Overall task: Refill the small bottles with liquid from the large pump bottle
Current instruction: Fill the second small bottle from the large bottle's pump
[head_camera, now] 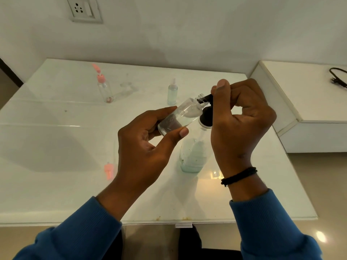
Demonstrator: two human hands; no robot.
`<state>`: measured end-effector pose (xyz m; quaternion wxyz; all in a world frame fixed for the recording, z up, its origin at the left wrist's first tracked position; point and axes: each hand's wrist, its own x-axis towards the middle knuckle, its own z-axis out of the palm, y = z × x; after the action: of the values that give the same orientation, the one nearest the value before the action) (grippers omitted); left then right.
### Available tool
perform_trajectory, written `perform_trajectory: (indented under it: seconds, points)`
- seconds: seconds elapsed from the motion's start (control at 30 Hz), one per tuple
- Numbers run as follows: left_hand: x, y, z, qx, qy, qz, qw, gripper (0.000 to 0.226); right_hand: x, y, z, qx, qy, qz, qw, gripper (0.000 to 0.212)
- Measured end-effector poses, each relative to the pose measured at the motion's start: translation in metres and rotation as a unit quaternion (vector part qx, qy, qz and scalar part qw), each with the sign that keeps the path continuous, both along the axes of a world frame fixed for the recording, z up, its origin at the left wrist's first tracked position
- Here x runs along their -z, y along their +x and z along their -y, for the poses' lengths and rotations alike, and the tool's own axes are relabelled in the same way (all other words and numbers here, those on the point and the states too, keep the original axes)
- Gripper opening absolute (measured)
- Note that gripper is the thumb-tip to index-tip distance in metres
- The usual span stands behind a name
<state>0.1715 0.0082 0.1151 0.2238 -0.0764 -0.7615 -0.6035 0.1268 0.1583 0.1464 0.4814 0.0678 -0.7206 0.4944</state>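
My left hand (148, 147) grips a small clear bottle (180, 116), tilted with its open threaded neck against the black nozzle of the large pump bottle (191, 154). That large clear bottle stands on the white table (56, 147) and holds pale blue-green liquid low down. My right hand (242, 121) is closed over its black pump head, thumb on top. A little liquid lies in the small bottle.
At the back left stands a small clear bottle with a pink pump (104, 87). A small capped bottle with pale liquid (172, 92) stands behind my hands. A loose pink cap (109, 171) lies left of my left wrist. A raised white ledge (309, 109) with a black cable borders the right.
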Motion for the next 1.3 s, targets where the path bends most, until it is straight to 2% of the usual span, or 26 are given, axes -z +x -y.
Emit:
perform_trajectory:
  seconds: [1.3]
  points:
    - [-0.0009, 0.0003, 0.0015, -0.004, -0.012, -0.029, 0.999, 0.042, 0.0020, -0.0008, -0.0053, -0.008, -0.002, 0.017, 1.000, 0.036]
